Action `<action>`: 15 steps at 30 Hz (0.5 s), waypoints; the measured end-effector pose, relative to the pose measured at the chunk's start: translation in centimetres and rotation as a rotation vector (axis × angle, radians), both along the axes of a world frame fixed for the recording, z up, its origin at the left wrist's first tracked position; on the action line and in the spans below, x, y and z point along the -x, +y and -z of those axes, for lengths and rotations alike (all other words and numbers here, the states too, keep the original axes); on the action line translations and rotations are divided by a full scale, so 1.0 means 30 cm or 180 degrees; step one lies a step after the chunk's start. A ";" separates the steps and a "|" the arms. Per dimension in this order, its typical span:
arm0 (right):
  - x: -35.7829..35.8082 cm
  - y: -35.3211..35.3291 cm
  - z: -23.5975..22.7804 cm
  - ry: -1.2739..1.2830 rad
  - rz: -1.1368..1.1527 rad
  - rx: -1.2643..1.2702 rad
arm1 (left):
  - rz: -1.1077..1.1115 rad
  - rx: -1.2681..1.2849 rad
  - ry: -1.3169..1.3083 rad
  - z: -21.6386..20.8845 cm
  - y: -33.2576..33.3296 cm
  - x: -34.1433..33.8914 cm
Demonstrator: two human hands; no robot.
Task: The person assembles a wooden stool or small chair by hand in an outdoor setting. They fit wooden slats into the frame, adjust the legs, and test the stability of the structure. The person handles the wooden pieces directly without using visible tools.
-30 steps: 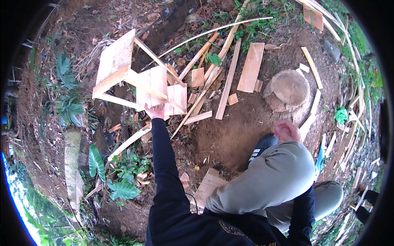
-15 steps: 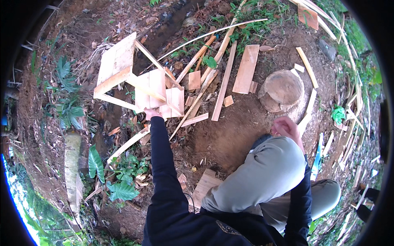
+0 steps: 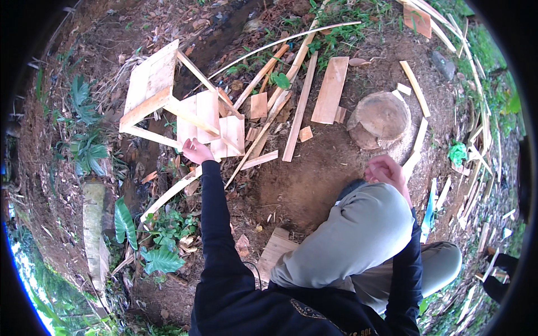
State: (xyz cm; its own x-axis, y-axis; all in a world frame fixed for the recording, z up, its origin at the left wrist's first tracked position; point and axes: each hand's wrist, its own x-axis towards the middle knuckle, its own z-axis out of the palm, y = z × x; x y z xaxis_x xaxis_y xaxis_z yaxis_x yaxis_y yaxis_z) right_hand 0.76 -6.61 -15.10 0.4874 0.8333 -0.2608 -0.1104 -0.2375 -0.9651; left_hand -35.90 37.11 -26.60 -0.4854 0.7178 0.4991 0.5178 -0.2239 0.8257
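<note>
A small frame of pale wood, like a chair or stool, lies tipped over at the left, with flat boards and bare struts. At its near lower corner is my left hand, fingers partly spread against the end of a strut. Nothing shows in its grasp. My right hand hangs loosely curled just beyond my raised knee, and I see nothing in it. Ahead of that hand stands a round tree stump with a flat cut top.
Long wooden strips and a wide plank lie on the bare soil ahead. Another board is by my leg. Green plants and a cut log are at the left. A green plastic bag lies at the right.
My left hand has risen slightly along the wooden frame and its fingers have loosened. My right hand stays by the knee. The whole view has shifted a little.
</note>
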 end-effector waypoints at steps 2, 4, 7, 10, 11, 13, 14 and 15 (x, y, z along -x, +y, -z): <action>-0.006 0.003 0.028 0.0024 -0.0029 -0.0147 | -0.0064 0.0020 0.0033 0.004 0.007 0.027; -0.014 -0.006 0.022 0.0003 0.0006 -0.0189 | -0.0093 0.0099 0.0078 0.021 0.001 0.016; -0.006 -0.005 0.009 0.0029 0.0036 -0.0199 | -0.0046 -0.0169 0.0030 0.018 -0.028 0.017; -0.016 -0.024 -0.016 -0.0069 0.0123 -0.0145 | 0.0293 -0.0010 0.0445 0.016 -0.179 -0.088; -0.014 -0.016 -0.020 -0.0094 0.0097 -0.0173 | 0.0512 -0.0099 0.0478 0.043 -0.222 -0.082; -0.014 -0.017 -0.022 -0.0130 0.0113 -0.0169 | 0.1318 0.0305 -0.0008 0.081 -0.374 -0.149; -0.005 -0.005 -0.022 -0.0106 0.0079 -0.0189 | 0.1421 0.0505 0.0539 0.143 -0.428 -0.128; 0.003 0.003 -0.031 -0.0107 0.0062 -0.0202 | 0.1989 0.0818 -0.0241 0.210 -0.481 -0.136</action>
State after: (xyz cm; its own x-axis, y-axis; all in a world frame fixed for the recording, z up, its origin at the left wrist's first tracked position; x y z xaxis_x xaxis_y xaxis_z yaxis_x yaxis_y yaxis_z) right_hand 0.69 -6.52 -14.17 0.5112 0.8380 -0.1909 -0.0817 -0.1737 -0.9814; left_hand -31.81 22.68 -32.88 0.0322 0.9661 0.2561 0.2937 -0.2541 0.9215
